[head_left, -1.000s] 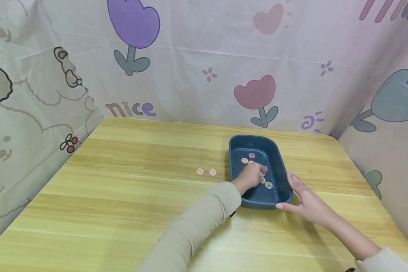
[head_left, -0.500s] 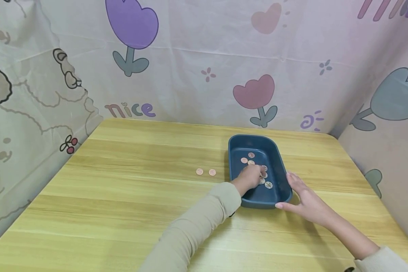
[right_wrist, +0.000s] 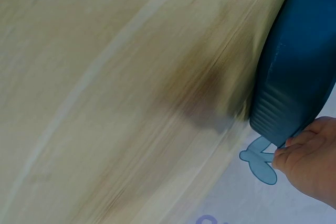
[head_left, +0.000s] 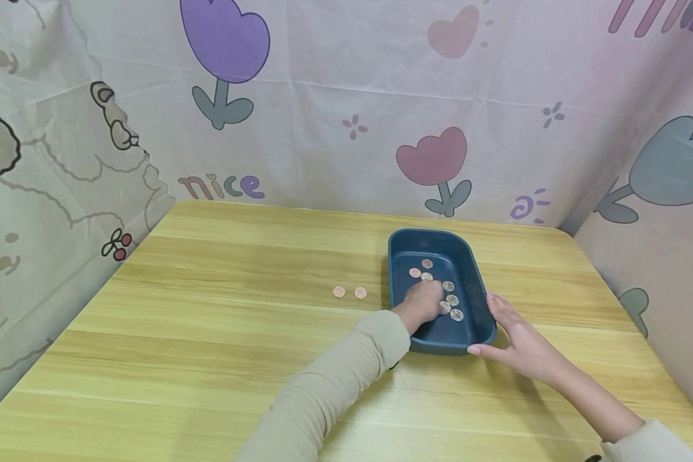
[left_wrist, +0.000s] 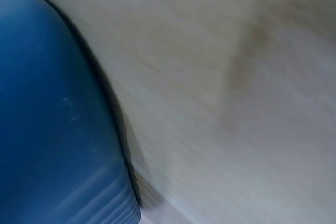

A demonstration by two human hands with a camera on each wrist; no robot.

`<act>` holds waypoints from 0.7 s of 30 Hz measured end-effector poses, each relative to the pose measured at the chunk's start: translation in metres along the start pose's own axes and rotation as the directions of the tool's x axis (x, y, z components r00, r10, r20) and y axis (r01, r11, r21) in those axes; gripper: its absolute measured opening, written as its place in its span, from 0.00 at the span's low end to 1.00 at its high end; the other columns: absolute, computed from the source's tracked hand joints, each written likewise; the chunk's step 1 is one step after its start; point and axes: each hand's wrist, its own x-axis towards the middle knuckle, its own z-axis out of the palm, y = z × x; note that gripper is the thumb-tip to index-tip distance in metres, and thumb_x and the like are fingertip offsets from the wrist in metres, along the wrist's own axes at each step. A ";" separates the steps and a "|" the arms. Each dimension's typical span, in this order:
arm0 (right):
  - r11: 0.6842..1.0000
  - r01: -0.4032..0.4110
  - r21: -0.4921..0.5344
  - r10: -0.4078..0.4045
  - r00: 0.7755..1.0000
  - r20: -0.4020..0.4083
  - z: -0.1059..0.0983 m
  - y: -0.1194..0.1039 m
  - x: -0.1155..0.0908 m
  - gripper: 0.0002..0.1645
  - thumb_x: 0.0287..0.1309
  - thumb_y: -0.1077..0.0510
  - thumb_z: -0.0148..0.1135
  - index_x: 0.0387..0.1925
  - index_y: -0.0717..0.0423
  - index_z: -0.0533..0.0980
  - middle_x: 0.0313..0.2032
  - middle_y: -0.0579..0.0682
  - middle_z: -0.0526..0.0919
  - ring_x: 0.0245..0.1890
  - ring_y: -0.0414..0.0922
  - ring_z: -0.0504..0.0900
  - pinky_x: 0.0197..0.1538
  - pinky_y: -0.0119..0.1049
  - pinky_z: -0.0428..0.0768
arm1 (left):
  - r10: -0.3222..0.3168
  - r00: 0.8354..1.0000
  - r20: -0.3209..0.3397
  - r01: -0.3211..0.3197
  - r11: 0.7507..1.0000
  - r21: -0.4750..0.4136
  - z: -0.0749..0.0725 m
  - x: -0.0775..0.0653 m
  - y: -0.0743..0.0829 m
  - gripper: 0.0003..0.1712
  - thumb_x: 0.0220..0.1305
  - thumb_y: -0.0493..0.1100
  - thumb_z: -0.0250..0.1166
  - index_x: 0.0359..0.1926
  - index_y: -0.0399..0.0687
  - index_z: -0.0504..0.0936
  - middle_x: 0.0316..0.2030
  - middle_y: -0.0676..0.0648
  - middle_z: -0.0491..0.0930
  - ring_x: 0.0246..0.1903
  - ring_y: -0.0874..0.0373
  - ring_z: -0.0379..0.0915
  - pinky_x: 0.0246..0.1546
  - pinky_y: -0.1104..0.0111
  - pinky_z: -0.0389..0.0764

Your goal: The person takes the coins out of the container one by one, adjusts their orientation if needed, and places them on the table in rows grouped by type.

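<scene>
A dark blue rectangular tray (head_left: 452, 337) stands on the table with several coins lying flat on its floor. My left hand (head_left: 423, 303) reaches down into it, its fingers bent and their tips hidden behind the hand. Whether they pinch a coin does not show. Just right of this hand lie a coin (head_left: 452, 299) and another coin (head_left: 457, 315). At the tray's near right corner my right hand (head_left: 522, 343) holds the outside, thumb on the near wall and fingers along the right wall. The right wrist view shows this hand (right_wrist: 310, 163) against the tray's edge.
Two copper-coloured coins, a left coin (head_left: 339, 292) and a right coin (head_left: 360, 293), lie on the wooden table (head_left: 219, 346) left of the tray. A printed cloth (head_left: 323, 70) with flowers hangs behind the table and at its sides.
In the tray, my left hand's fingers have drawn back leftward, and the coins to its right show more fully. The right hand and the tray have stayed in place.
</scene>
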 end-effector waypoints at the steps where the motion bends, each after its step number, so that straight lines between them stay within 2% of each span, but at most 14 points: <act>1: 1.000 0.000 0.000 0.000 1.000 0.000 0.000 0.000 0.000 0.61 0.47 0.42 0.68 0.69 0.69 0.45 0.69 0.71 0.47 0.68 0.67 0.47 0.58 0.69 0.56 | 0.015 1.000 -0.001 -0.015 1.000 -0.001 0.000 0.000 0.000 0.12 0.57 0.48 0.66 0.22 0.48 0.78 0.21 0.53 0.76 0.23 0.62 0.69 0.25 0.71 0.73; 3: 1.000 -0.001 -0.001 0.001 1.000 -0.002 0.000 0.000 0.000 0.61 0.47 0.42 0.68 0.69 0.69 0.45 0.69 0.71 0.47 0.68 0.67 0.47 0.58 0.69 0.56 | 0.033 0.999 -0.003 -0.033 0.999 0.001 -0.001 -0.001 -0.001 0.11 0.57 0.47 0.66 0.23 0.50 0.78 0.21 0.54 0.76 0.23 0.63 0.69 0.26 0.71 0.72; 6: 1.000 -0.001 -0.003 0.001 1.000 -0.005 0.000 0.000 0.000 0.61 0.47 0.42 0.68 0.69 0.69 0.45 0.69 0.70 0.47 0.68 0.67 0.47 0.59 0.69 0.56 | 0.047 0.999 0.004 -0.047 0.999 0.003 -0.002 -0.002 -0.001 0.05 0.57 0.47 0.66 0.32 0.52 0.80 0.29 0.56 0.79 0.28 0.64 0.71 0.29 0.73 0.73; 10: 1.000 -0.002 -0.007 0.002 1.000 -0.009 0.000 0.000 0.000 0.61 0.47 0.42 0.68 0.69 0.69 0.46 0.68 0.71 0.47 0.68 0.68 0.48 0.59 0.68 0.56 | 0.047 0.999 0.018 -0.046 0.999 -0.020 -0.002 -0.003 -0.002 0.11 0.57 0.45 0.66 0.43 0.56 0.81 0.40 0.57 0.81 0.37 0.64 0.75 0.37 0.73 0.76; 21: 1.000 0.000 -0.016 0.000 1.000 -0.012 -0.001 -0.001 0.000 0.60 0.47 0.42 0.68 0.68 0.71 0.48 0.68 0.71 0.48 0.68 0.68 0.48 0.59 0.68 0.56 | 0.063 0.996 0.062 -0.061 0.997 -0.041 -0.002 -0.001 -0.003 0.14 0.58 0.43 0.66 0.46 0.59 0.83 0.48 0.60 0.80 0.49 0.64 0.75 0.47 0.72 0.76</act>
